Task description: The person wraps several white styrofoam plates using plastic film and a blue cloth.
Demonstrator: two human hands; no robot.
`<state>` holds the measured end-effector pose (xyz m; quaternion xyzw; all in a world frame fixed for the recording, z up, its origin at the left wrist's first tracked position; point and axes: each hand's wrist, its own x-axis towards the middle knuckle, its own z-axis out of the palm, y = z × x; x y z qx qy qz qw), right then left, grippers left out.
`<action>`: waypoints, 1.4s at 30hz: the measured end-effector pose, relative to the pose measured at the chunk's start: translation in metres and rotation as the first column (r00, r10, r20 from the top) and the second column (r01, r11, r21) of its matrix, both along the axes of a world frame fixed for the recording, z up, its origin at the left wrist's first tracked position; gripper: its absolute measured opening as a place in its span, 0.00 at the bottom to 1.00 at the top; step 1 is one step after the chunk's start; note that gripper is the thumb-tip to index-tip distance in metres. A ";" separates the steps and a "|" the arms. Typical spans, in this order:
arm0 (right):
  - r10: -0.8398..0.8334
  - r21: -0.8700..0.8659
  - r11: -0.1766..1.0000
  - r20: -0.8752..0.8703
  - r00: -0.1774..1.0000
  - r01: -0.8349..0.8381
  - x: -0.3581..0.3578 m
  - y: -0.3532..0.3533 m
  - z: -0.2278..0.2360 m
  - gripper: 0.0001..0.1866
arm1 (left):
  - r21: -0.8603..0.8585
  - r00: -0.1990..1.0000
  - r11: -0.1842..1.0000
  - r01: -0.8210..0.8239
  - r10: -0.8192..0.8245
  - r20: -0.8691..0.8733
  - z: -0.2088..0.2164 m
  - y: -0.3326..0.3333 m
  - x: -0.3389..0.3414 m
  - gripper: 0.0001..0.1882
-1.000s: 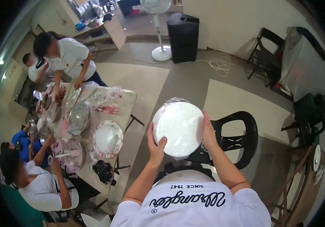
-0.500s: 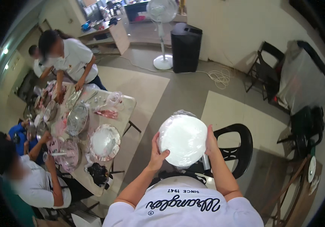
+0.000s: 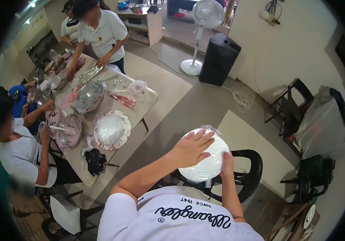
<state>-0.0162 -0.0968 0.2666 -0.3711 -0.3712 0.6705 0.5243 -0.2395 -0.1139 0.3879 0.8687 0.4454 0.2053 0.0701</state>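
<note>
A round white plate (image 3: 206, 166), covered in clear plastic wrap, is held up in front of my chest. My right hand (image 3: 227, 164) grips its right edge, thumb over the top face; the fingers underneath are hidden. Across the upper left of the plate lies my left hand (image 3: 191, 149), flat on the film with fingers stretched out. Loose wrap (image 3: 209, 128) bunches at the far rim. Just below the plate, a short silvery cylinder shows in part; I cannot make out what it is.
A black chair (image 3: 256, 170) stands right behind the plate. To the left, a table (image 3: 146, 94) holds a film-covered plate (image 3: 114, 129), a metal bowl (image 3: 90, 97) and a black plastic bag (image 3: 96, 162). Several people work around it. A fan (image 3: 191, 67) and black speaker (image 3: 219, 60) stand ahead.
My left hand has left the plate's left edge and now lies flat on top of it. The right hand still holds the right edge. The view has shifted.
</note>
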 end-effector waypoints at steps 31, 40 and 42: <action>0.082 0.251 0.936 0.525 0.847 -0.246 0.017 -0.046 0.041 0.49 | -0.807 0.730 0.169 0.566 0.353 0.586 -0.055 0.063 -0.029 0.10; 0.047 0.216 0.963 0.454 0.890 -0.161 0.029 -0.066 0.024 0.52 | -0.736 0.557 0.011 0.677 0.646 0.522 -0.086 0.044 -0.010 0.09; 0.042 0.228 0.957 0.508 0.860 -0.182 0.033 -0.067 0.017 0.53 | -0.750 0.595 -0.027 0.661 0.627 0.502 -0.082 0.045 -0.011 0.09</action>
